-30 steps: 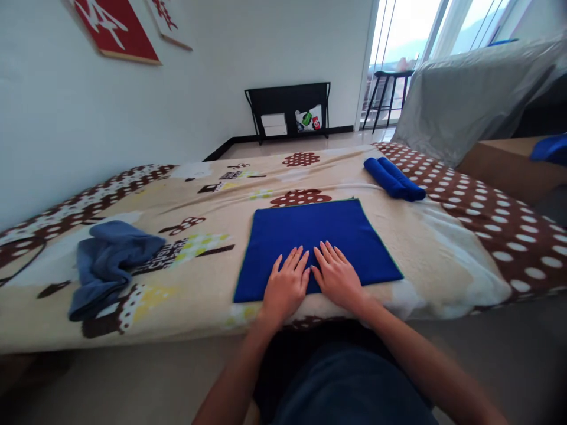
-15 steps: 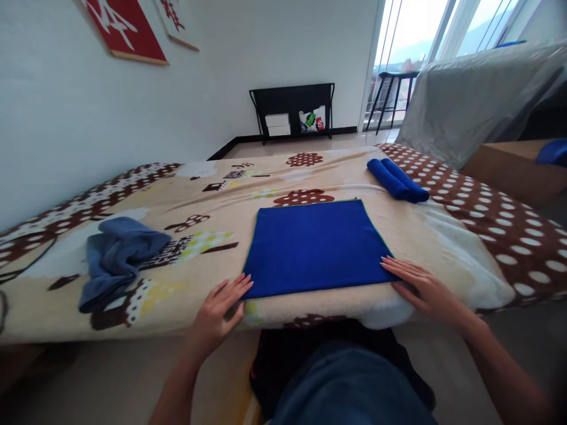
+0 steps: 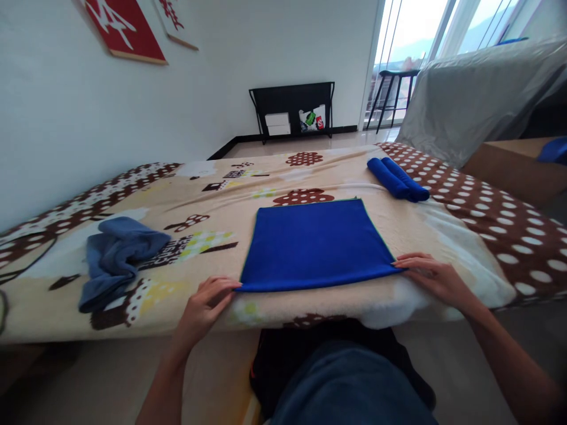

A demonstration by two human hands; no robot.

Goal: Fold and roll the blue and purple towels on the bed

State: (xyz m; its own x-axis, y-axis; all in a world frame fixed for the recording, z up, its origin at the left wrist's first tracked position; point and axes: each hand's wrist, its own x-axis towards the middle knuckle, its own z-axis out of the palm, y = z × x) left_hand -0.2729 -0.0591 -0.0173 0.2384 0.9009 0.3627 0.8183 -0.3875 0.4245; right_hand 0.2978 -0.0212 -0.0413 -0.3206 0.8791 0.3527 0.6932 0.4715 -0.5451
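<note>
Head view: L hand (image 3: 208, 304) is pinching the near L corner of a flat blue cloth (image 3: 314, 245), and R hand (image 3: 436, 280) is pinching the near R corner; both are keeping thumb & fingertips nearly closed, w/ only the cloth's edge btwn them, palms off to the outer sides. Cloth is lying directly ahead of & btwn the hands, spreading away from the body; its long axis is seemingly running side to side, approx. parallel to the line joining the hands, tho the slanted view is making true proportions hard to judge. Neither hand is sitting nearer: each is touching its own end of the near edge, L one a bit lower in view. Green trim is showing along the cloth's sides. Underneath, a patterned blanket (image 3: 452, 236) is covering the bed. Off to the L, well apart from L hand, a crumpled grey-blue cloth (image 3: 119, 257) is lying; beyond the R hand, up & R of the flat cloth, a pair of blue rolls (image 3: 397, 180) is resting side by side, near the polka-dot border. Farther out, a black rack (image 3: 292, 97) is standing by the back wall, a stool (image 3: 392, 74) by the window, & plastic sheeting (image 3: 478, 88) is draping something bulky on the R.
</note>
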